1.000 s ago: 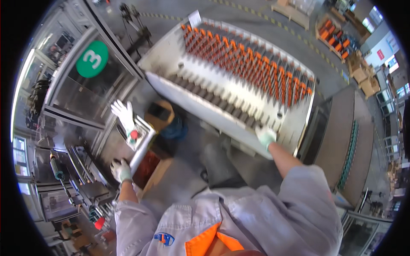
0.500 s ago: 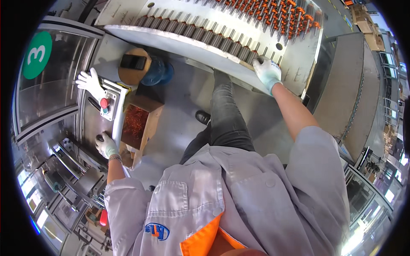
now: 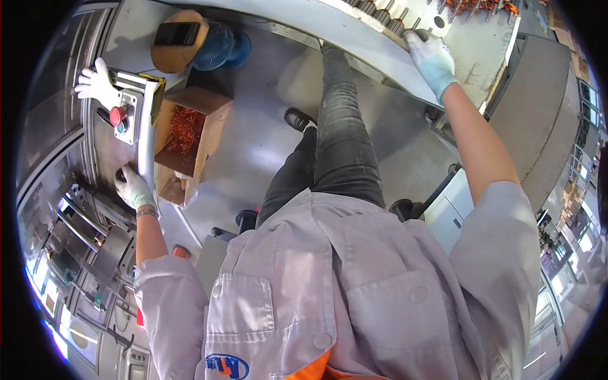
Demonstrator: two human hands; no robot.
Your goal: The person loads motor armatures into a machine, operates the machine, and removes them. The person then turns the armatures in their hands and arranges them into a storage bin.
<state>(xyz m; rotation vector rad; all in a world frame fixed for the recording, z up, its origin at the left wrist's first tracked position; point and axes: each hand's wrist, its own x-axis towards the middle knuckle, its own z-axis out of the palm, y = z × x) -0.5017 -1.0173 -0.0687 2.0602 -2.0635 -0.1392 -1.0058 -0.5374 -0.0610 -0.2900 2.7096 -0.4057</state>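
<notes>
My left hand point(image 3: 134, 189), in a pale glove, is at the left beside the machine's metal panel. Its fingers are closed around a small dark rounded piece point(image 3: 120, 175), of a kind I cannot tell. My right hand point(image 3: 433, 58), also gloved, reaches to the front edge of a white tray point(image 3: 285, 20). Its fingers curl in at the end of a row of metal rotors with shafts point(image 3: 396, 25). The hand covers whatever lies under the fingertips. Behind that row, several rotors with orange windings point(image 3: 481, 7) stand in the tray.
A control box with a red button point(image 3: 118, 116) and a white glove point(image 3: 99, 83) sits left. A cardboard box point(image 3: 212, 117) holding orange scraps point(image 3: 185, 130) is on the floor. A phone point(image 3: 177, 34) lies on a round stool point(image 3: 168, 58). A grey conveyor-like surface point(image 3: 538, 114) runs along the right.
The view has shifted, so the tray sits higher in the picture. My right hand stays at the row's end, and my left hand keeps hold of the dark piece.
</notes>
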